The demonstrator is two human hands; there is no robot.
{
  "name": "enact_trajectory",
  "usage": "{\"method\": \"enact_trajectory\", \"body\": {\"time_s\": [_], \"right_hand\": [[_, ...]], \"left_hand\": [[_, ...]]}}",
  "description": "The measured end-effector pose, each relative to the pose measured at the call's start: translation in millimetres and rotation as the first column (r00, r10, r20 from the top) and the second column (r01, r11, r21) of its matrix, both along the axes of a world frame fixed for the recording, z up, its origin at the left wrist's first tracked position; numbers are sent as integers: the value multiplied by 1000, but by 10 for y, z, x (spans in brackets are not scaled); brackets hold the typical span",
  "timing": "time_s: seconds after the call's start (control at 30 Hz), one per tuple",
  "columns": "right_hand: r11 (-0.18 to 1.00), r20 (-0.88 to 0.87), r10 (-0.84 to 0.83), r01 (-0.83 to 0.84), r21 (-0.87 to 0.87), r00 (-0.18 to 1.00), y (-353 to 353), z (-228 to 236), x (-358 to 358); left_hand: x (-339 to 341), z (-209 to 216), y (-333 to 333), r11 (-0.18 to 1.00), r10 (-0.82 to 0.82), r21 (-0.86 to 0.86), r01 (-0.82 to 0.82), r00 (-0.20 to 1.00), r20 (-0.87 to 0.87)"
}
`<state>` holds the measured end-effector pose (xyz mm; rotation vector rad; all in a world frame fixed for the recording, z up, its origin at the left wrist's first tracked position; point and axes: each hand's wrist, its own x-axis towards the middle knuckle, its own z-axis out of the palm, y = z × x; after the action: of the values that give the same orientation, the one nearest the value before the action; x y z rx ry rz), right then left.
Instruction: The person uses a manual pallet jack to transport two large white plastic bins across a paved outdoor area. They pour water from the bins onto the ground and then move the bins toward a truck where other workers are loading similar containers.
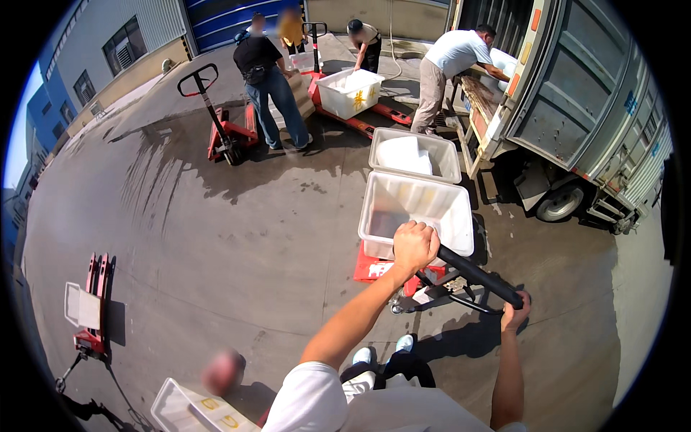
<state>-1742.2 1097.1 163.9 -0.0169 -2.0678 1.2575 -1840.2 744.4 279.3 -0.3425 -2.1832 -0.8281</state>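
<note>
Just this side of the near white tub, you've got both hands on the black handle of a red pallet jack. Left hand: clenched round the bar's left end, knuckles up. Right hand: wrapped round its right end, at the corner of the loop; part of that grip is hidden, can't tell how tight. Near white tub is open-topped, looks to sit on your jack, whose red body shows below the tub's near side.

Directly beyond the near tub: second tub, white stuff inside, can't tell what. Beyond and right of the near tub: truck, door swung open, person in a light shirt leaning in at the bed. Farther beyond, left of the near tub: marked tub with yellow marks, person in a cap reaching into it. Left again: person in jeans beside a parked jack, its handle raised. Well left of the near tub: another jack carrying a pale bin.
</note>
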Motion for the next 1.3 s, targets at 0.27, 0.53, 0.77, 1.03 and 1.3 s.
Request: {"method": "enact_trajectory", "body": {"time_s": [0.27,0.53,0.77,1.03,1.3], "right_hand": [[999,-50,38,-40,-23,998,65,-102,-48],[999,-72,40,-40,0,997,130,-190,-40],[998,-76,58,-60,-26,995,92,-154,-17],[998,-63,2,1,55,998,107,-147,50],[999,-16,32,-32,6,999,1,4,95]], "left_hand": [[-22,-8,-9,1000,-17,25,18,1000,-24],[9,-52,-6,999,-16,31,17,999,-42],[38,-40,-29,999,-14,40,16,998,-55],[47,-51,-22,998,-18,57,24,993,-118],[72,-43,-38,998,-30,56,37,992,-120]]}}
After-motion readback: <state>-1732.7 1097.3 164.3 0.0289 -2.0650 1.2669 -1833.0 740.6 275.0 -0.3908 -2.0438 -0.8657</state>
